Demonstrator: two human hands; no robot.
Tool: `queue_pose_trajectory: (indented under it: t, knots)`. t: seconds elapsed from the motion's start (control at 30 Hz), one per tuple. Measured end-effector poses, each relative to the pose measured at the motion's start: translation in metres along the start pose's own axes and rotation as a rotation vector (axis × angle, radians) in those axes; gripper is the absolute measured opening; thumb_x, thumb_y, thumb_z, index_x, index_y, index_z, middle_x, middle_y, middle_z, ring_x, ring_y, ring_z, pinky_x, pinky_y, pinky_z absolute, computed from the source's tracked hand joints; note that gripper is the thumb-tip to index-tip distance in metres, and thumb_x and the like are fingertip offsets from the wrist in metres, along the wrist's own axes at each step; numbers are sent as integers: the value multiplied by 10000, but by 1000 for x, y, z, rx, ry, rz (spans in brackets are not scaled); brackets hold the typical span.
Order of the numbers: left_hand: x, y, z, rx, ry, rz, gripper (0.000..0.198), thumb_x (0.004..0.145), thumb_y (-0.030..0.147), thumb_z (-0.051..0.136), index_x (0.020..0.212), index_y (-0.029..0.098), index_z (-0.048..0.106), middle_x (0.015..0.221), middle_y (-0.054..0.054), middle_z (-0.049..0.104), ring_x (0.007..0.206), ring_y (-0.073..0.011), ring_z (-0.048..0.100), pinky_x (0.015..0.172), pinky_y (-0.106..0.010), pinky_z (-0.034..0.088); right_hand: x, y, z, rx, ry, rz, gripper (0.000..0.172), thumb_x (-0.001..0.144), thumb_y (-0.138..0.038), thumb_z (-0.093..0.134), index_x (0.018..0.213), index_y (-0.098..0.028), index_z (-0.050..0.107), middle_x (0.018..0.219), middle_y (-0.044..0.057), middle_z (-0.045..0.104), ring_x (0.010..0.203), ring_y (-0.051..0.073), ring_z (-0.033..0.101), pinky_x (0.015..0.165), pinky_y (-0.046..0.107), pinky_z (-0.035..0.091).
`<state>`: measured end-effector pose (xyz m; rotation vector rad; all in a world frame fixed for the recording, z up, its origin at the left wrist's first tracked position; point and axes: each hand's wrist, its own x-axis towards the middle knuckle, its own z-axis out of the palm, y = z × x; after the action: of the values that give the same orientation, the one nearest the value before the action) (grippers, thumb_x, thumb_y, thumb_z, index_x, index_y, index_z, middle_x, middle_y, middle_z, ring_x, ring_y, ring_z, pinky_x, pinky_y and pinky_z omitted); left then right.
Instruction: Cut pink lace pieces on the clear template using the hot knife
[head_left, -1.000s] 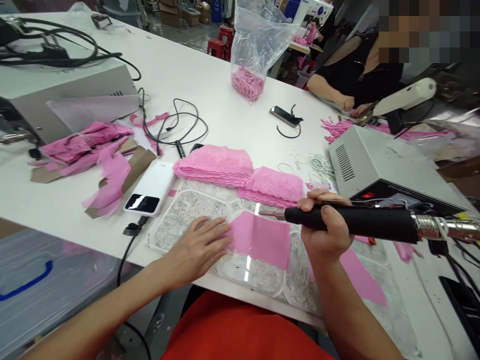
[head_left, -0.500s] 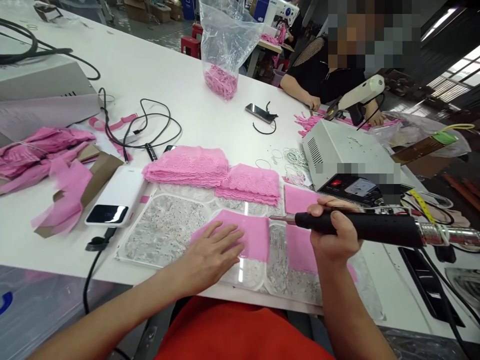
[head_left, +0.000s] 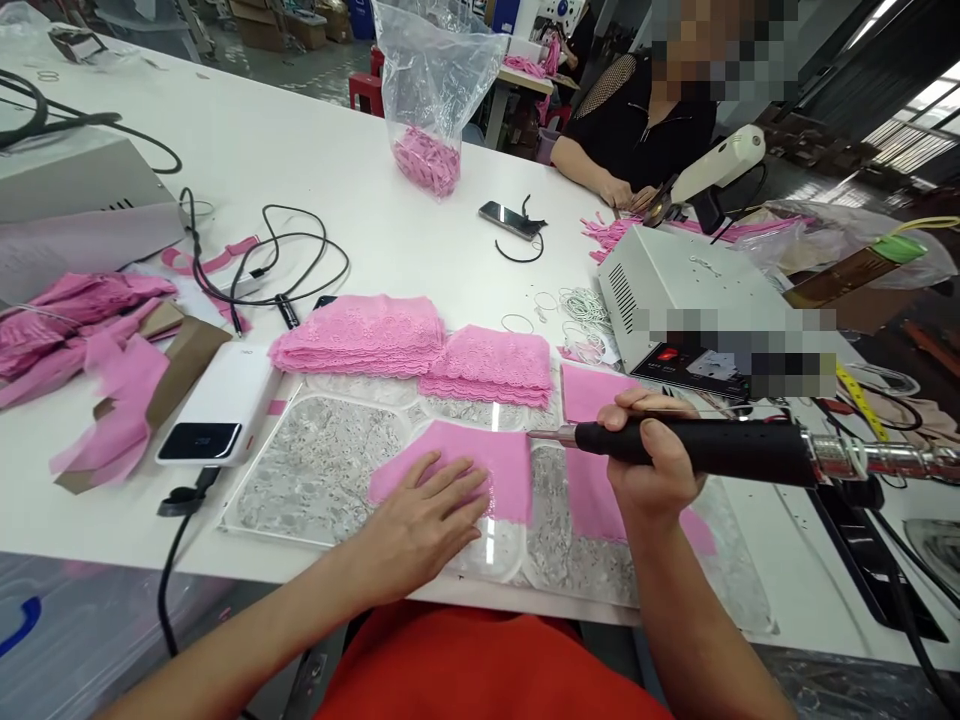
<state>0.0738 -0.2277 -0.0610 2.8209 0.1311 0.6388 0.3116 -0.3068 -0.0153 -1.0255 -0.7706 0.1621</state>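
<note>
Handpiece (head_left: 735, 450) at the edge of pink cloth (head_left: 507, 465)

From my end, I saw the left hand (head_left: 427, 512) lying flat and open, fingers a little apart, resting on the pink cloth and gripping nothing. The right hand (head_left: 651, 492) was wrapped around the black handpiece, its metal tip (head_left: 551, 436) at the cloth's upper right corner; I could not tell whether they touched.

The left hand hid the cloth's lower left part. The right hand and forearm covered some of a second pink piece (head_left: 596, 490), and the handpiece's rear ran off my right edge. Pixelation masked part of the grey box (head_left: 705, 285).

The cloth lay on a marbled board (head_left: 315, 475) on the white table (head_left: 300, 150), just in front of two lacy pink stacks (head_left: 360, 335). A power bank (head_left: 221, 395) sat to the left. Across the table, a co-worker in black (head_left: 637, 125) had both hands near pink strips (head_left: 606, 235).
</note>
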Motion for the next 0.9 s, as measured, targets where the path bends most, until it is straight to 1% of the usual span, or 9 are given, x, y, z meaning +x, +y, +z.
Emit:
queue_pose_trajectory:
  t: [0.2, 0.3, 0.4, 0.53, 0.7, 0.9]
  knots:
    - [-2, -1, 2, -3, 6, -7, 257, 1011, 269, 456, 1173, 173, 631, 1260, -93, 657, 1253, -245, 554, 1107, -473, 381, -2, -1, 0, -35, -25, -2, 37, 707, -187, 595, 730, -189, 624, 767, 6, 645, 570, 125, 581, 607, 331, 502]
    - [-1, 1, 2, -6, 8, -11, 262, 1015, 268, 446, 1171, 170, 632, 1262, -88, 659, 1252, -240, 555, 1116, -467, 363, 0, -3, 0, -35, -16, 1, 57, 707, -186, 594, 746, -187, 635, 771, 10, 646, 566, 124, 581, 598, 329, 498]
    - [2, 9, 4, -25, 19, 1, 267, 1018, 274, 437, 1173, 166, 625, 1265, -75, 661, 1247, -235, 560, 1119, -461, 349, 2, -7, -1, -21, 26, -9, 96, 680, -187, 575, 743, -184, 647, 768, 12, 643, 548, 119, 570, 574, 320, 488]
    - [9, 22, 13, -59, 38, 37, 285, 1011, 321, 456, 1209, 185, 611, 1277, -59, 657, 1253, -216, 553, 1132, -428, 334, 3, -12, -6, 14, 52, 5, 127, 648, -188, 550, 719, -178, 655, 745, 14, 636, 519, 111, 552, 537, 304, 469]
    - [17, 30, 23, -46, -1, 91, 298, 1006, 338, 470, 1205, 169, 613, 1278, -71, 655, 1262, -221, 545, 1133, -429, 335, -1, -15, -11, 44, 5, 48, 145, 644, -194, 556, 738, -176, 665, 743, 21, 637, 516, 112, 555, 527, 302, 468]
    - [17, 31, 21, -57, -26, 98, 304, 1005, 357, 472, 1214, 186, 612, 1286, -63, 652, 1255, -218, 553, 1130, -444, 350, -3, -10, -5, 40, 21, 22, 135, 666, -213, 565, 762, -193, 658, 778, 16, 641, 522, 107, 557, 545, 309, 481]
